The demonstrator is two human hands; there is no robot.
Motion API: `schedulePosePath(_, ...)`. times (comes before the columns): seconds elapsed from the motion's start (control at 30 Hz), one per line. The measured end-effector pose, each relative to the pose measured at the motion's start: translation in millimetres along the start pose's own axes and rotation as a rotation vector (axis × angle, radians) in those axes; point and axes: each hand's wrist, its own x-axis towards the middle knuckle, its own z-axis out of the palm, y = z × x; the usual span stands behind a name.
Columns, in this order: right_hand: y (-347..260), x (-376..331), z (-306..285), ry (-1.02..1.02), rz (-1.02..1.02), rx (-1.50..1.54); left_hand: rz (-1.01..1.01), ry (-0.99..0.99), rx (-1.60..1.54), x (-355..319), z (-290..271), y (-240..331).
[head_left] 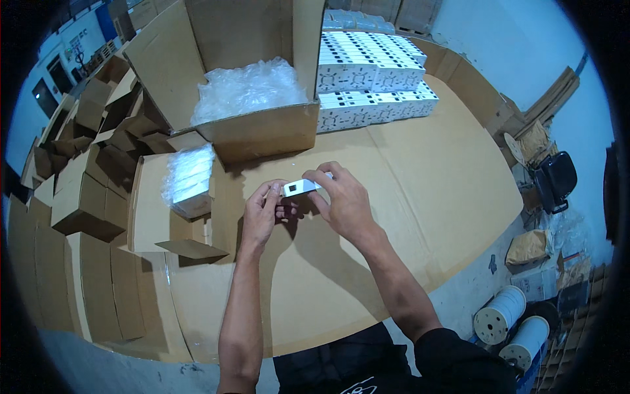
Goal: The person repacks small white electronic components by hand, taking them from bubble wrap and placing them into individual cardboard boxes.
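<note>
Between my two hands, above the middle of the cardboard-covered table, is a small flat white box (300, 188) with a dark square mark on it. My left hand (264, 210) pinches its left end between thumb and fingers. From above, my right hand (342, 199) grips the right end, fingers closed on it. To the left, a small open carton (151, 203) holds a bubble-wrapped bundle of white boxes (191, 180). Behind my hands stands a large open carton (262, 131) with clear bubble wrap (252, 88) inside.
Stacked rows of white boxes (374, 75) stand at the table's far side. Many open brown cartons (92, 197) crowd the left. Past the table's right edge are a black chair (554, 180), a paper-wrapped bundle (528, 247) and white cable spools (502, 312) on the floor.
</note>
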Motion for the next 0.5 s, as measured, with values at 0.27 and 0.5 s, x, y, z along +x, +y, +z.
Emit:
schedulePosePath(0.27,3,-9,23,0.106,0.164,0.54,0.007,0.05,-0.047,4,-14,3)
schedulePosePath(0.5,40,-9,70,0.203,0.331,0.915,0.16,0.193,0.093,8,5,3)
